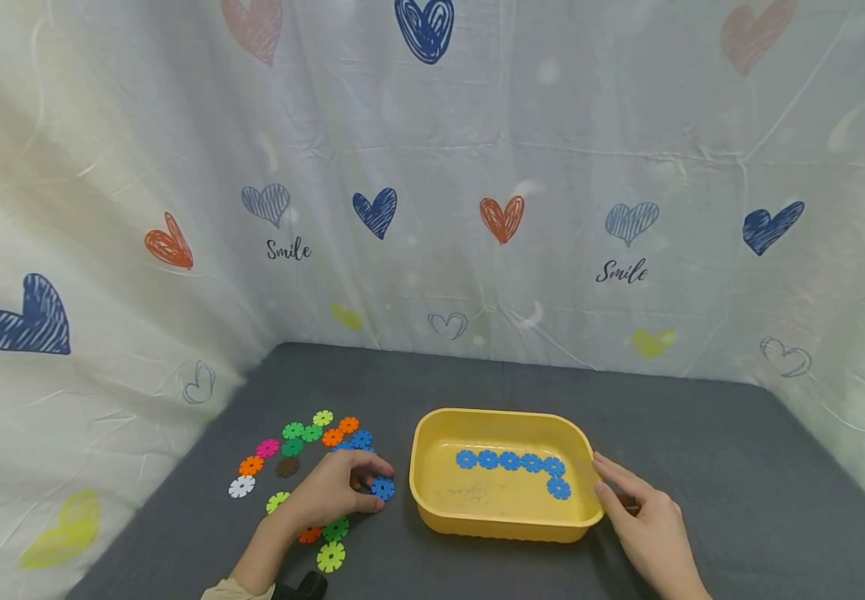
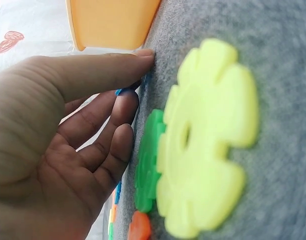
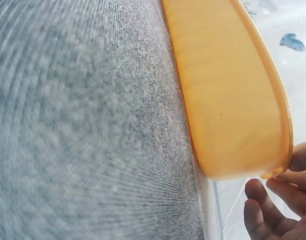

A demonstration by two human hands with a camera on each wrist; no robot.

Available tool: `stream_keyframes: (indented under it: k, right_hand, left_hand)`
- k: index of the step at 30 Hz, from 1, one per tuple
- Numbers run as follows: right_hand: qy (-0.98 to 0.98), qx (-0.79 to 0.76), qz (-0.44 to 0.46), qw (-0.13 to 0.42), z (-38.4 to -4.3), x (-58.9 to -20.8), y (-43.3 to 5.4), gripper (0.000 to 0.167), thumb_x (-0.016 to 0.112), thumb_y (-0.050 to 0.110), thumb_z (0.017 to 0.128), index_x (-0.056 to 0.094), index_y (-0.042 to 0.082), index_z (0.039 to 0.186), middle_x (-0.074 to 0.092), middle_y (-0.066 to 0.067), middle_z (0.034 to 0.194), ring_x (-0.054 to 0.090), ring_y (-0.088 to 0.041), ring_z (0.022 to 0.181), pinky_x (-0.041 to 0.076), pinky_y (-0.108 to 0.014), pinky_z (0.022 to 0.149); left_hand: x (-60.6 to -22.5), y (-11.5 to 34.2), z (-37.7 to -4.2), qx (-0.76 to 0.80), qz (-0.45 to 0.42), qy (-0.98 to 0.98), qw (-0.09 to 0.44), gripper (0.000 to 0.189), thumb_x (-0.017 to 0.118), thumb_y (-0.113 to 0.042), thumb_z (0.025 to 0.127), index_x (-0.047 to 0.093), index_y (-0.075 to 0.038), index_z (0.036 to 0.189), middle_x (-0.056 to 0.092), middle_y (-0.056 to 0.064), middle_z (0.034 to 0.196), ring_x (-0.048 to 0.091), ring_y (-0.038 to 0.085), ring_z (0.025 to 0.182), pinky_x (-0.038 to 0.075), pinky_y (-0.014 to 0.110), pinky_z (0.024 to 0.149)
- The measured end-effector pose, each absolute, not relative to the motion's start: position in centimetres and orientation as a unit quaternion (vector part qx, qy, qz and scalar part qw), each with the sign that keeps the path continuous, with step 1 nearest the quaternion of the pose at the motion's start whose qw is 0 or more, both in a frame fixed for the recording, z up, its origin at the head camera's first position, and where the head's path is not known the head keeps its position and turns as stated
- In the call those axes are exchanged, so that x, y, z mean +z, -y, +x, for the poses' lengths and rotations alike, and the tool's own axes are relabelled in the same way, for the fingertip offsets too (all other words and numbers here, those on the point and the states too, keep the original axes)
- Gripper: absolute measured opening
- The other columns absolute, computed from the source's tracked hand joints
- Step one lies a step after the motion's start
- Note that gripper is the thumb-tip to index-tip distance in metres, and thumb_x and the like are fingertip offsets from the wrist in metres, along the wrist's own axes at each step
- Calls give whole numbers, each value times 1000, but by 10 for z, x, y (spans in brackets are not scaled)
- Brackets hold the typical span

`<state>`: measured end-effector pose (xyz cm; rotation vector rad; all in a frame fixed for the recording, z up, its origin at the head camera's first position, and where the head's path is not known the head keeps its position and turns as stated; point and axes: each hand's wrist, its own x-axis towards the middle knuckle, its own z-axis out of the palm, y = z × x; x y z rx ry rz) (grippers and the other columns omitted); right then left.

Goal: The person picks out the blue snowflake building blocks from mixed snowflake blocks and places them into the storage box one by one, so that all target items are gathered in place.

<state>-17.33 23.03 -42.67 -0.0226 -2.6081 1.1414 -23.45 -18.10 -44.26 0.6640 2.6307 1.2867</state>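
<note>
My left hand (image 1: 331,487) is left of the yellow plastic tub (image 1: 500,531), pinching a blue snowflake disc (image 1: 382,488) close to the table. Only a sliver of that blue disc (image 2: 124,92) shows between thumb and fingers in the left wrist view. At the tub's right end, my right hand (image 1: 650,521) holds the rim between thumb and fingers. Inside the tub, several blue snowflake discs (image 1: 509,461) lie in a row, with one more below the row's right end. Close to the left wrist camera are a yellow-green disc (image 2: 208,135) and a green disc (image 2: 149,160).
Loose discs lie around my left hand, among them a white one (image 1: 242,487), a pink one (image 1: 267,448), a brown one (image 1: 287,467) and an orange one (image 1: 251,465). Dark grey cloth (image 1: 747,483) covers the table. A curtain printed with hearts (image 1: 432,125) hangs behind it.
</note>
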Motion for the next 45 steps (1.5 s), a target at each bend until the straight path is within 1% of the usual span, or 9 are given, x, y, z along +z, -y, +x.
stream_keyframes:
  k: [8,16,24,32,37,45]
  right_hand:
    - [907,396,-12,145,-173,-427,-230,37,64,25,98,64,12,133,58,-3,136,64,-13,88,51,-24,72]
    - [908,395,-15,139,-173,-427,-230,38,64,25,98,63,12,134,57,-2,137,65,-15,90,51,-24,73]
    - [908,396,-16,139,-173,-428,-230,38,64,25,98,63,12,134,57,-3,137,65,-15,90,51,-24,73]
    - [908,397,-18,135,-173,-428,-230,38,64,25,98,63,12,134,57,-3,137,65,-15,91,51,-24,73]
    - [908,396,-17,137,-173,-427,-230,38,64,24,98,63,12,134,57,-2,137,65,-15,91,51,-24,73]
    - [908,395,-13,140,-173,-426,-230,38,64,25,99,63,12,134,57,-2,137,65,-14,89,51,-24,72]
  left_hand:
    - [-441,181,-234,442,221,-868,58,34,83,-15,81,71,-8,111,65,-1,94,60,19,81,53,30,68]
    - [-442,181,-234,445,214,-868,42,33,83,-16,81,71,-9,111,64,0,93,59,19,80,52,30,68]
    - [-442,180,-233,452,206,-868,29,35,83,-23,82,71,-8,112,64,-1,97,59,21,85,52,29,71]
    - [-441,179,-232,453,202,-869,15,36,83,-24,82,71,-9,112,66,-2,103,59,21,90,53,29,73]
    - [-440,178,-231,455,191,-870,0,37,83,-25,81,71,-9,112,65,-3,101,58,21,88,53,30,71]
    - [-439,177,-229,466,170,-867,-39,41,85,-26,79,70,-11,114,66,-5,105,61,17,90,53,30,73]
